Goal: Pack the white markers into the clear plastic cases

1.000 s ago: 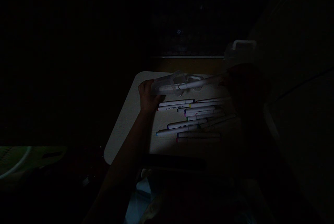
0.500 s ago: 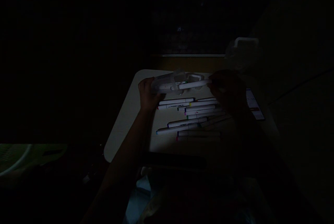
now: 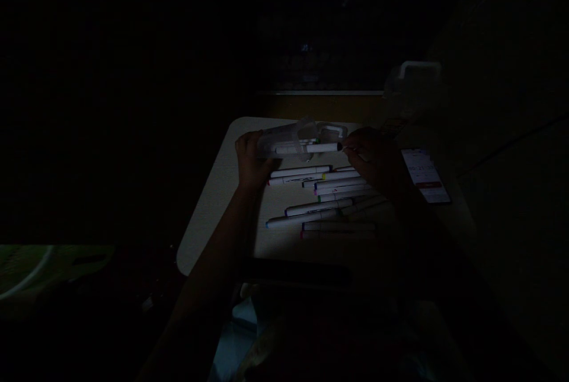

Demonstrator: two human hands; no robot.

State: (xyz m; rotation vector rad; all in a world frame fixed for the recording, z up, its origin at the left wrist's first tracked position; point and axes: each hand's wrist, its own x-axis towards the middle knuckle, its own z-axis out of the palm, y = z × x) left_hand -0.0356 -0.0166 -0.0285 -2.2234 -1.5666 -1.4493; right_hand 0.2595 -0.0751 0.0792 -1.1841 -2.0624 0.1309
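The left hand (image 3: 250, 162) clasps a clear box (image 3: 276, 139). A marker (image 3: 324, 147) pokes from its mouth — the right hand (image 3: 372, 158) at its end, whether pinching I can't tell.

very dim; mostly near black; tabletop (image 3: 213, 213) faintly lit

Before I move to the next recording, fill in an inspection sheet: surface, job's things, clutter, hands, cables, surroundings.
Surface: pale table, rounded corners at left.
Job's things: clear case, marker partly in its mouth; loose markers on the table.
Clutter: lit phone right of the markers.
Hands: left hand grips the case; right hand at the marker's dark end, grip unclear.
Cables: nothing seen clearly.
Surroundings: mostly dark; handled clear box beyond the phone.
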